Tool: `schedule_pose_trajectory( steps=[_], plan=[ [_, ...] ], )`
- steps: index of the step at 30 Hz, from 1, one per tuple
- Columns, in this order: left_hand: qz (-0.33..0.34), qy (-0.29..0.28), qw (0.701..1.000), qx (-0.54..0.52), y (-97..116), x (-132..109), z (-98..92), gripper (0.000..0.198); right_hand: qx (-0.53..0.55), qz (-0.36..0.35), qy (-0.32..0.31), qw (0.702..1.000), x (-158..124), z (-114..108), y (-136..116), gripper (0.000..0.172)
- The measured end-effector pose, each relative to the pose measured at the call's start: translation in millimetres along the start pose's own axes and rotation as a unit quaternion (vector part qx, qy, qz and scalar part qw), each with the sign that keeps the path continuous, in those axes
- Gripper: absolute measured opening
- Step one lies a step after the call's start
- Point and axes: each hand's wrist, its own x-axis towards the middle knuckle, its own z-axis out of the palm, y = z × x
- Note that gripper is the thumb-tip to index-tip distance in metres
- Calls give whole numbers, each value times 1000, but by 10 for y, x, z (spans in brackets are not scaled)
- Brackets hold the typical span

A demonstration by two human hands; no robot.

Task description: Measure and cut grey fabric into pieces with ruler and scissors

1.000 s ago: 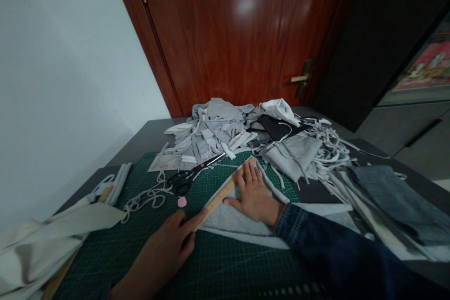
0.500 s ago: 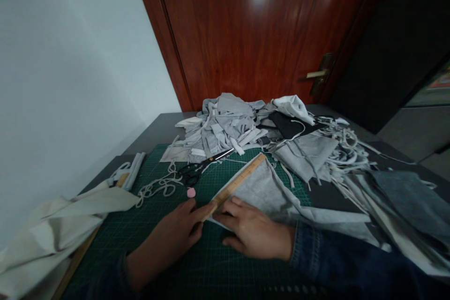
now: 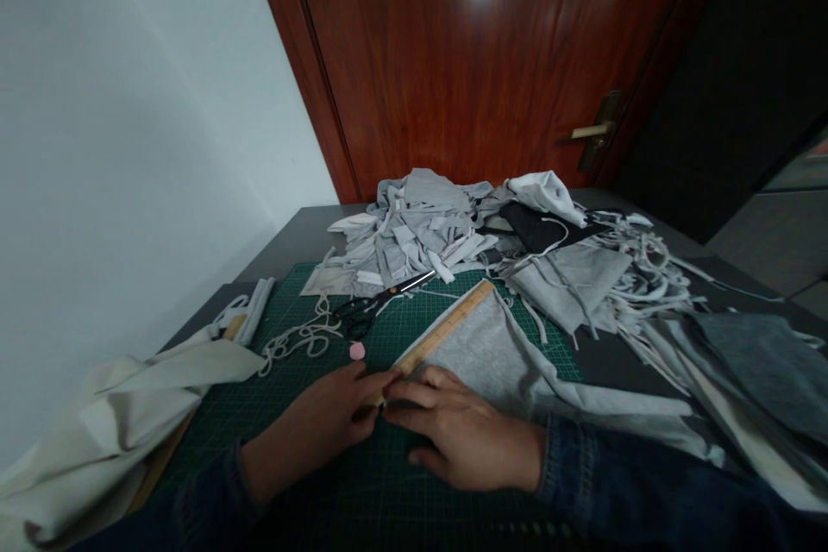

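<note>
One ruler (image 3: 446,328) slants mid-frame, gripped at its lower end by the left hand (image 3: 316,423), likely to steady it along the cloth (image 3: 501,358); the right hand (image 3: 469,440) touches the cloth's near corner (pinching or not, I can't tell). Green mat (image 3: 226,423) beneath; white wall (image 3: 129,86) upper left, red door (image 3: 479,69) upper centre.

Left hand (image 3: 327,416), right hand (image 3: 469,435), both palm-down, close together
</note>
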Motion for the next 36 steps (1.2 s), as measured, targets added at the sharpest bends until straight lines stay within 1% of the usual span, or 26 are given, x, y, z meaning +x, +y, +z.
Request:
schedule_pose_trajectory(
  steps=[3,6,9,12,16,21,26,28,31,33,35,36],
  plan=[
    [-3,8,1000,2,-60,7,35,60,-2,-3,-6,1000,-14,3,-12,63],
    [15,10,1000,-2,-94,14,49,60,-9,6,4,1000,-31,15,-23,61],
    [15,11,1000,-5,-108,21,59,60,-2,-1,1,1000,-45,17,-26,65],
    [8,13,1000,3,-109,27,64,61,21,-16,-15,1000,-52,-7,-21,69],
    [12,4,1000,3,-100,32,43,60,53,-25,-27,998,-46,-51,-11,68],
    [26,5,1000,-7,-116,29,25,61,65,-18,-37,997,-23,-56,-12,65],
    [6,4,1000,-6,-91,2,30,59,90,-2,-48,995,-5,-64,16,66],
    [5,5,1000,-10,-59,-14,21,58,113,-4,-46,993,4,-78,49,63],
    [15,-1,1000,-9,-19,-30,5,57,161,-12,-23,987,22,-81,112,54],
    [18,1,1000,3,-7,-36,6,57,200,-5,7,980,35,-60,149,46],
    [8,6,1000,18,-3,-37,18,56,227,20,60,972,43,-27,174,36],
    [1,9,1000,25,-1,-36,27,56,227,34,89,969,45,-10,180,34]
  ],
)
